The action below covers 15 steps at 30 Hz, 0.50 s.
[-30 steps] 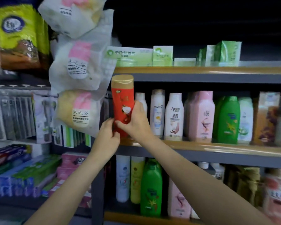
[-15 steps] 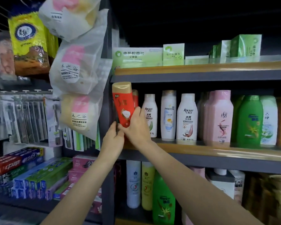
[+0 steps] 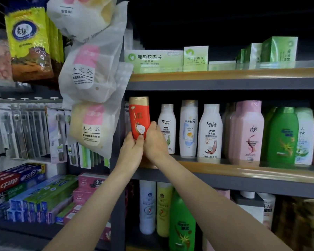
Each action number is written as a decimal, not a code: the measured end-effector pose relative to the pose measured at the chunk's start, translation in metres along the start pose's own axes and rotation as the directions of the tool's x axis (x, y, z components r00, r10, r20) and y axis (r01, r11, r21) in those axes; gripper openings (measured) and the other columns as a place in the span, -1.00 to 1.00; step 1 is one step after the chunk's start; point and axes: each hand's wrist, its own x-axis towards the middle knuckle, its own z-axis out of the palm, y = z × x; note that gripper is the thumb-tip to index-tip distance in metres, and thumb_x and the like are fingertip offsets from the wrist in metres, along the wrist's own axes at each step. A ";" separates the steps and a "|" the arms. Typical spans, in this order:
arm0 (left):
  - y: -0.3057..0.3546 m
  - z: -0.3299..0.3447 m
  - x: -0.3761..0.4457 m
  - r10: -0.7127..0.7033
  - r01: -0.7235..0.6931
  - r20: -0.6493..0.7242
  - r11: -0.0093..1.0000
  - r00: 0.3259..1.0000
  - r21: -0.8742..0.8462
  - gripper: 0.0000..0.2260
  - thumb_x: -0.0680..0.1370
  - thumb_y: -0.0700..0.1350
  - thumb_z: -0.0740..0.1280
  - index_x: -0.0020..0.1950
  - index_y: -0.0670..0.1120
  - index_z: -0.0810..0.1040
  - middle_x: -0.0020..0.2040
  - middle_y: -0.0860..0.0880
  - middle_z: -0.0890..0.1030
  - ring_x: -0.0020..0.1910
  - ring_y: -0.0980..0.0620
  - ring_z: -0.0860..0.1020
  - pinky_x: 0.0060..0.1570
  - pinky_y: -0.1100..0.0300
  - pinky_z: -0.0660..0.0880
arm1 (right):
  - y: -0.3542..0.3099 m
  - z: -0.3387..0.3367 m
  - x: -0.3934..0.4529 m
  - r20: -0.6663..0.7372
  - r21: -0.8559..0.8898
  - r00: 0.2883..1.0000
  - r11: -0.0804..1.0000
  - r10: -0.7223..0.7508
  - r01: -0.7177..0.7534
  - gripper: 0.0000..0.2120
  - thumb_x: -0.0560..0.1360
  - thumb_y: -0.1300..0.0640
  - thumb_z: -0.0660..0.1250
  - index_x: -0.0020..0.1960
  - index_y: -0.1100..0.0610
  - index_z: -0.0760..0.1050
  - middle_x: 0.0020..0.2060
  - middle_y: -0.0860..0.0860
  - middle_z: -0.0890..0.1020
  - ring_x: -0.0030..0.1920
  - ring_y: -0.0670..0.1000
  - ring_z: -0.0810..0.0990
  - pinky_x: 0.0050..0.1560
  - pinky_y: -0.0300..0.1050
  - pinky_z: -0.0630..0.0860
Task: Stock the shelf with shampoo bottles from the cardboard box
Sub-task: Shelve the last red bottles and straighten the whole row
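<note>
Red with a gold cap, the shampoo bottle (image 3: 139, 118) stands at the far left end of the middle shelf (image 3: 225, 169), nearly upright with a slight lean. Both hands hold its lower part: the left hand (image 3: 131, 151) pinches the base from the left, its fingers (image 3: 130, 137) curled against the bottle's side and its thumb on the front, while the right hand (image 3: 155, 142) wraps the right side, its fingers (image 3: 152, 125) curled round the label. The two hands touch each other below the bottle.

Just to the right of the right hand's fingers stands a white bottle (image 3: 168, 127), partly hidden by that hand, then a Pantene bottle (image 3: 188, 127), another white bottle (image 3: 211, 131), a pink bottle (image 3: 250, 133) and a green bottle (image 3: 282, 136). Above the fingers, green boxes (image 3: 153, 59) sit on the upper shelf. To the left of the left hand hang plastic bags (image 3: 92, 77), and lower left lie toothpaste boxes (image 3: 25, 192).
</note>
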 end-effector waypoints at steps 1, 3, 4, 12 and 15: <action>-0.001 0.000 0.002 0.000 0.000 0.004 1.000 1.000 0.016 -0.66 0.60 -0.11 0.10 0.37 -0.10 0.30 0.28 -0.14 0.48 0.26 -0.09 0.45 0.29 0.05 0.36 | 0.000 -0.001 0.001 0.019 0.001 1.000 1.000 0.001 -0.001 -0.63 0.51 0.08 0.27 0.20 0.28 0.28 0.16 0.21 0.46 0.13 0.22 0.49 0.04 0.02 0.42; 0.000 0.000 0.004 -0.004 0.003 0.017 1.000 1.000 0.023 -0.66 0.59 -0.13 0.12 0.38 -0.10 0.29 0.26 -0.14 0.49 0.25 -0.08 0.45 0.29 0.08 0.36 | 0.000 -0.003 0.002 0.050 0.020 0.998 0.999 0.026 -0.027 -0.59 0.50 0.08 0.29 0.22 0.28 0.27 0.18 0.21 0.45 0.15 0.23 0.48 0.06 0.04 0.41; 0.001 0.001 0.004 -0.005 0.005 0.024 1.000 1.000 0.026 -0.65 0.60 -0.13 0.12 0.39 -0.10 0.28 0.28 -0.13 0.48 0.26 -0.08 0.44 0.29 0.10 0.35 | 0.000 -0.003 0.002 0.062 0.034 0.997 0.998 0.046 -0.048 -0.59 0.50 0.08 0.29 0.23 0.27 0.27 0.18 0.21 0.45 0.16 0.23 0.48 0.07 0.04 0.41; 0.001 0.006 0.008 -0.009 0.009 0.014 0.999 1.000 0.037 -0.66 0.61 -0.10 0.08 0.38 -0.11 0.30 0.31 -0.14 0.44 0.26 -0.09 0.43 0.25 0.12 0.34 | 0.001 -0.006 0.006 0.093 0.104 0.989 0.987 0.113 -0.122 -0.62 0.51 0.11 0.28 0.23 0.26 0.26 0.18 0.22 0.50 0.18 0.21 0.49 0.09 0.02 0.42; 0.000 0.007 0.008 -0.003 0.002 0.021 0.998 1.000 0.063 -0.65 0.62 -0.09 0.06 0.40 -0.13 0.29 0.34 -0.15 0.43 0.30 -0.10 0.41 0.34 0.05 0.32 | 0.004 -0.007 0.005 0.064 0.117 0.988 0.982 0.139 -0.146 -0.58 0.48 0.07 0.32 0.23 0.23 0.27 0.18 0.18 0.52 0.17 0.20 0.51 0.10 0.04 0.45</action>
